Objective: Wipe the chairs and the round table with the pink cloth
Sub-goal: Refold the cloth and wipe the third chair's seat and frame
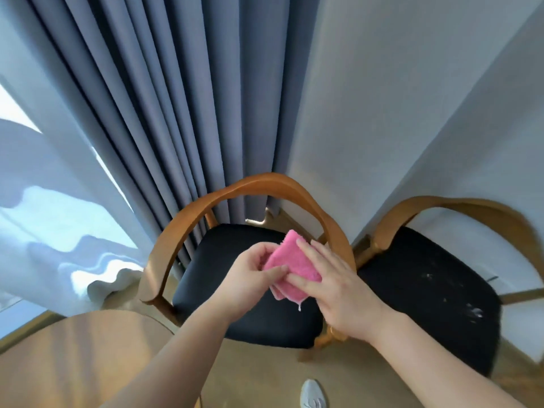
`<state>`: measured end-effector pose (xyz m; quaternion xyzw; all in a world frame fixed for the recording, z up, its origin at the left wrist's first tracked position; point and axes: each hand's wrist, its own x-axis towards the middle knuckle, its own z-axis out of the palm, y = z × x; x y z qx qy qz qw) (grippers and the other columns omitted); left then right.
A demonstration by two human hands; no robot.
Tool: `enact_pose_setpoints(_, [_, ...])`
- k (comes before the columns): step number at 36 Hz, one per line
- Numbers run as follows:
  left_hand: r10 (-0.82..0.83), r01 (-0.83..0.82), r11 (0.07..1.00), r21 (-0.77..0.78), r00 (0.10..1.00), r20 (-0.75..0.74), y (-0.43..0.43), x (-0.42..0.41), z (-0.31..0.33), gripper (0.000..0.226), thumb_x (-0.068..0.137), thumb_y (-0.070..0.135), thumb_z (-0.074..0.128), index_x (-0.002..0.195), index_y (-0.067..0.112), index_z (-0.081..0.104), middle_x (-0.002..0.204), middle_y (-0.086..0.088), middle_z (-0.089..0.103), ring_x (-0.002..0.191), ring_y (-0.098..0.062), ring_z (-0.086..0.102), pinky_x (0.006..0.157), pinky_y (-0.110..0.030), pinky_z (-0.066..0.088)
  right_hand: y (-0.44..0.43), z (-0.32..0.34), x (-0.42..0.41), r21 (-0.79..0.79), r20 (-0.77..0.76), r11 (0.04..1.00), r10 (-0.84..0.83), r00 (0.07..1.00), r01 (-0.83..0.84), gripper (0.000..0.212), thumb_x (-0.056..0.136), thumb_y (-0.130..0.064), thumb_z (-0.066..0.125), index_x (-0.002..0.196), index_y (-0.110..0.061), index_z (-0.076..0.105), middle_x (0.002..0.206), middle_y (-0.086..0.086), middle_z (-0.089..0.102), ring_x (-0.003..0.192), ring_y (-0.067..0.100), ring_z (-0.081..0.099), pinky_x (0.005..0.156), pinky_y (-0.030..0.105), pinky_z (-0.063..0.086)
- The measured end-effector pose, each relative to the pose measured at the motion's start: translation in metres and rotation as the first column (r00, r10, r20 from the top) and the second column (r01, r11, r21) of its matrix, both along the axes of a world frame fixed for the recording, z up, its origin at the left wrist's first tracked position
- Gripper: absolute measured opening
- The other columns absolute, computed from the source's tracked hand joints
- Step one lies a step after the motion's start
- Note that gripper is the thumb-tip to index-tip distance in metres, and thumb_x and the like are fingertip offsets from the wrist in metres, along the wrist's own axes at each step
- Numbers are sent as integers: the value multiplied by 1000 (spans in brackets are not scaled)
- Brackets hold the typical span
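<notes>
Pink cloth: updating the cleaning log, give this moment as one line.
cloth folded, held by left hand and right hand | above left chair | no contact

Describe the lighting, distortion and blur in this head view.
Head view: daylight blows out the window at left; wide-angle distortion bends the grey curtain and walls; a soft sheen lies on the round table; the pink cloth and both hands look fairly sharp, the edges softer.

Two bare forearms are seen, with no sleeves worn. A thin ring (pixel 332 330) is worn on the right hand (pixel 338 290). A white shoe (pixel 313 394) is worn.
</notes>
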<state>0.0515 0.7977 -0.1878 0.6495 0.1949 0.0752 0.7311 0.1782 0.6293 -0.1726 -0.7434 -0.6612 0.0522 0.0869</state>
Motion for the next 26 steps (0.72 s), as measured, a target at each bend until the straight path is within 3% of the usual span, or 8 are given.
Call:
enact_pose_setpoints(2, [23, -21, 992, 128, 1000, -13, -9, -9, 14, 15, 79, 25, 69, 93, 27, 63, 94, -6, 68, 83, -26, 68, 74, -44, 57, -20, 8, -17, 9, -72, 997, -78, 994, 78, 71, 93, -8, 57, 149, -40, 29, 163, -1, -2, 150, 22, -3, 118, 42, 12])
enact_pose_setpoints(5, [24, -19, 972, 232, 1000, -20, -24, -19, 28, 16, 79, 18, 69, 84, 30, 60, 88, -1, 67, 79, -20, 68, 65, -34, 58, -45, 13, -43, 42, -278, 967, -232, 932, 253, 67, 92, -15, 58, 148, -40, 32, 161, -17, 6, 148, 3, 1, 119, 33, 20])
enact_pose_setpoints(7, [3, 1, 965, 261, 1000, -15, -38, -23, 33, 20, 81, 13, 69, 86, 28, 58, 86, 2, 67, 74, -14, 69, 57, -31, 57, -58, 17, -61, 72, -534, 906, -319, 783, 418, 59, 92, -29, 59, 144, -46, 35, 155, -28, 19, 142, -6, 16, 115, 28, 29])
enact_pose_setpoints(9, [-39, 43, 966, 255, 999, -21, -52, -26, 35, 25, 81, 11, 70, 94, 25, 55, 90, 0, 66, 73, -14, 70, 57, -38, 58, -66, 21, -76, 49, -733, 841, -336, 592, 538, 55, 89, -48, 58, 137, -59, 34, 145, -34, 34, 134, -8, 33, 109, 25, 38])
enact_pose_setpoints(13, [-297, 297, 955, 29, 955, 18, -84, -33, 35, 49, 78, 13, 76, 117, 21, 48, 103, -3, 67, 83, -28, 71, 64, -41, 59, -81, 27, -97, -5, -919, 791, -245, 309, 612, 46, 91, -52, 58, 134, -54, 41, 130, -19, 59, 121, 3, 55, 94, 21, 49])
enact_pose_setpoints(16, [-414, 421, 904, -75, 906, 88, -107, -38, 33, 54, 81, 13, 75, 125, 14, 45, 109, -9, 66, 92, -33, 68, 72, -37, 58, -100, 28, -105, -10, -940, 751, -233, 250, 661, 43, 93, -45, 60, 134, -43, 48, 124, -9, 65, 115, 11, 62, 91, 28, 53])
enact_pose_setpoints(20, [-475, 479, 875, -69, 877, 71, -130, -36, 24, 51, 83, 13, 73, 127, 14, 47, 112, -13, 64, 99, -34, 66, 79, -40, 56, -130, 20, -107, -52, -933, 717, -284, 223, 695, 47, 92, -34, 64, 137, -33, 48, 123, -8, 66, 114, 11, 62, 94, 33, 53])
enact_pose_setpoints(26, [-490, 493, 857, 153, 870, -58, -174, -9, 12, 41, 85, 25, 71, 122, 29, 56, 103, -5, 68, 94, -23, 67, 85, -40, 55, -176, 9, -91, -68, -932, 660, -310, 188, 748, 38, 97, -37, 55, 132, -48, 45, 126, -26, 59, 120, -5, 53, 93, 14, 46])
